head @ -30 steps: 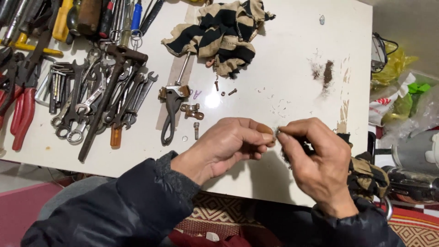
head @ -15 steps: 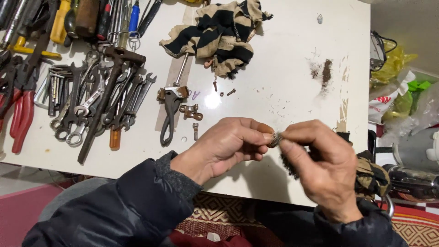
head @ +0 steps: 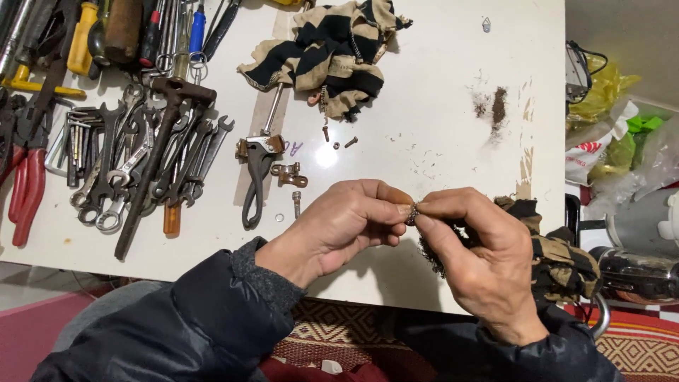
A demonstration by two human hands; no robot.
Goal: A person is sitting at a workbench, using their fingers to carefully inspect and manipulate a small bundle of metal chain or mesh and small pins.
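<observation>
Table [head: 438,141], white, strewn with wrenches [head: 141,163] at ten o'clock and a striped rag [head: 332,49] at twelve. Left hand [head: 339,230] and right hand [head: 481,262] meet at centre, fingertips closed on a small metal ring [head: 411,212], dull and grimy. The step seems to be cleaning or turning it; next calls for a firm pinch.

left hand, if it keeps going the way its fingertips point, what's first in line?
The left hand points to the right, at the small metal ring-like part pinched at its fingertips. Directly behind that is the right hand, fingertips meeting it head-on. So it would likely press into the right hand's fingers; no free path shows.
</observation>
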